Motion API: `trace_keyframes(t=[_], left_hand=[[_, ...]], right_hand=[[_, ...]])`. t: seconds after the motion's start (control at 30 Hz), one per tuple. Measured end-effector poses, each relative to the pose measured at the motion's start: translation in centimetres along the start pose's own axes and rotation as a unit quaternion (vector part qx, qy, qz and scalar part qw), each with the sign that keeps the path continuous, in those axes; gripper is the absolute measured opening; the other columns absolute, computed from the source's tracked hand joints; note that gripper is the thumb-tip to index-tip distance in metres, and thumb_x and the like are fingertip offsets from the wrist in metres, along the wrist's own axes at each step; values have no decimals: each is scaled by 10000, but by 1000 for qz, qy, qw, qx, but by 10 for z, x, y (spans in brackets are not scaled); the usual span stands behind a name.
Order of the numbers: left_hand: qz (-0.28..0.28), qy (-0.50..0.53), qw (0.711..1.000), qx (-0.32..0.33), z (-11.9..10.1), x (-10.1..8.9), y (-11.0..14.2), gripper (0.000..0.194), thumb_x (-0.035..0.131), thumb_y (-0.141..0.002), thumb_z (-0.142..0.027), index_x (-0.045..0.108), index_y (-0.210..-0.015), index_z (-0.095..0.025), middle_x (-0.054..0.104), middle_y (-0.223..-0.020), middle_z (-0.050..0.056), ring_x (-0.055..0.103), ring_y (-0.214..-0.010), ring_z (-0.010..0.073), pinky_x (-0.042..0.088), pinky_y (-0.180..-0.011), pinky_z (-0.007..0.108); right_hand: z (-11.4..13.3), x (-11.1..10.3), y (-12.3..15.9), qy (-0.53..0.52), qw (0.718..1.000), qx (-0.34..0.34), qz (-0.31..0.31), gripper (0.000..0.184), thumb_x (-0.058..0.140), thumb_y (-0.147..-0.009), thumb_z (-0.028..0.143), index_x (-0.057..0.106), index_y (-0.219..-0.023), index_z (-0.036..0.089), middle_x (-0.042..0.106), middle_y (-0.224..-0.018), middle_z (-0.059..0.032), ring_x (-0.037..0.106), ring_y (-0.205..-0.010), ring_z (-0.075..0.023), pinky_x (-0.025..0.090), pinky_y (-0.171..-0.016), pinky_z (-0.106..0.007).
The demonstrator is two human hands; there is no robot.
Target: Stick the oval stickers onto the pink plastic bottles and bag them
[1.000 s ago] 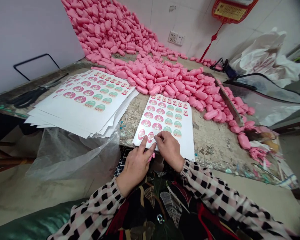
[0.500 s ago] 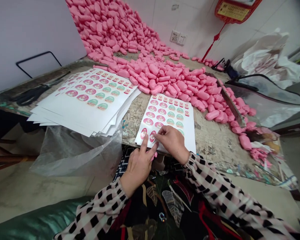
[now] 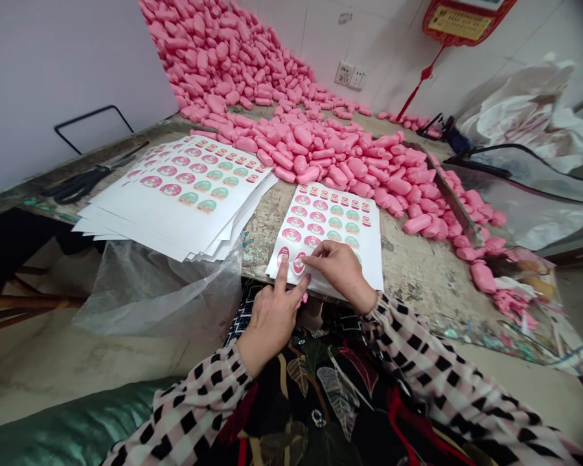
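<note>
A white sheet of stickers point(image 3: 375, 249) lies on top of a small pile at the table's front edge, printed with pink and green labels. The index finger of my left hand point(image 3: 272, 317) presses on the sheet by a pink oval sticker. Its lower fingers curl around a small pink bottle point(image 3: 303, 299), of which only a bit shows. My right hand point(image 3: 342, 272) pinches at the right edge of another oval sticker point(image 3: 298, 263) in the sheet's nearest row. Whether that sticker has lifted off its backing is hard to see.
Beyond the sheet spreads a large heap of pink bottles point(image 3: 315, 145). A stack of sticker sheets point(image 3: 140, 223) stands to the left, with black scissors point(image 3: 80, 184) beside it. Clear plastic point(image 3: 175, 291) hangs below the stack. At right are a wooden strip point(image 3: 451, 200) and a clear bag point(image 3: 529, 181).
The whole view has shifted slightly to the right. Both hands keep nearly the same place on the sheet, with my right fingers still at the oval sticker's edge.
</note>
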State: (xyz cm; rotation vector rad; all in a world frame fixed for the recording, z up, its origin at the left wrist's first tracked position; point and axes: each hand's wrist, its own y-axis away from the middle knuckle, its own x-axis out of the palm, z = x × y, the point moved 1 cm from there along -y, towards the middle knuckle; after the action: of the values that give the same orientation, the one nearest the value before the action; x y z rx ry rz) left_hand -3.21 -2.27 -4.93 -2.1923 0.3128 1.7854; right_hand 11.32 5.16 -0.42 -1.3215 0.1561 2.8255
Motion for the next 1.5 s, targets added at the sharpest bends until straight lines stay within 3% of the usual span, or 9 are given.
trace_keyframes(t=[0.33,0.4,0.5,0.6,0.73,0.83,1.1,1.33,1.5], left_hand=[[7,67,997,39,10,-2,2,566,464,-830,-170,338,-1360,-325,67,-1509,121,603,-927,237,474,-801,406],[-8,124,991,46,16,-4,6,524,449,-841,-177,373,-1344,-300,146,-1499,102,561,-1038,247,455,-863,398],[-90,262,961,8,22,-13,10,402,476,-839,-211,495,-1240,-241,405,-1379,93,476,-1161,233,386,-968,382],[-142,465,866,-117,19,-25,5,296,585,-786,-286,581,-1068,-196,618,-1086,70,559,-1013,195,424,-908,340],[-89,714,658,-223,5,-32,-10,352,694,-689,-278,545,-997,-193,630,-829,-10,567,-663,92,446,-626,216],[-86,771,581,-245,-2,-30,-17,378,730,-640,-232,529,-958,-193,579,-728,-52,513,-563,51,400,-554,176],[-111,772,565,-269,-4,-23,-17,403,742,-606,-208,535,-951,-191,562,-739,-51,515,-583,55,409,-562,179],[-127,761,577,-269,-4,-21,-15,395,738,-605,-201,550,-951,-186,574,-693,-46,523,-573,64,412,-551,178],[-113,751,589,-277,-6,-22,-14,390,721,-625,-184,532,-966,-180,586,-680,-38,537,-547,65,417,-524,171]], right_hand=[[-26,2,8,-103,994,-20,28,263,648,-656,452,629,-685,192,591,-622,13,499,-583,-122,366,-551,-242],[-30,2,12,-123,992,-22,10,264,644,-664,457,624,-681,194,593,-634,12,501,-598,-125,371,-558,-241],[-31,1,17,-175,984,-28,-2,279,658,-655,464,610,-662,189,589,-643,10,499,-606,-125,377,-567,-243],[-24,-1,22,-241,969,-45,2,295,674,-650,466,594,-663,182,561,-631,14,477,-588,-116,373,-563,-241],[-13,0,29,-278,958,-63,-9,270,669,-674,434,568,-657,184,521,-623,25,449,-592,-110,360,-558,-233],[-10,3,33,-269,960,-72,-21,250,655,-699,411,560,-647,186,516,-629,28,453,-610,-111,361,-580,-235],[-14,8,38,-257,964,-57,-34,239,637,-720,411,562,-661,192,541,-650,28,466,-619,-114,365,-597,-238],[-15,13,39,-258,964,-55,-43,241,651,-717,413,570,-661,193,550,-643,26,474,-612,-118,365,-582,-241],[-15,11,44,-190,972,-90,-100,212,621,-754,396,597,-670,203,562,-681,14,494,-638,-126,377,-607,-254]])
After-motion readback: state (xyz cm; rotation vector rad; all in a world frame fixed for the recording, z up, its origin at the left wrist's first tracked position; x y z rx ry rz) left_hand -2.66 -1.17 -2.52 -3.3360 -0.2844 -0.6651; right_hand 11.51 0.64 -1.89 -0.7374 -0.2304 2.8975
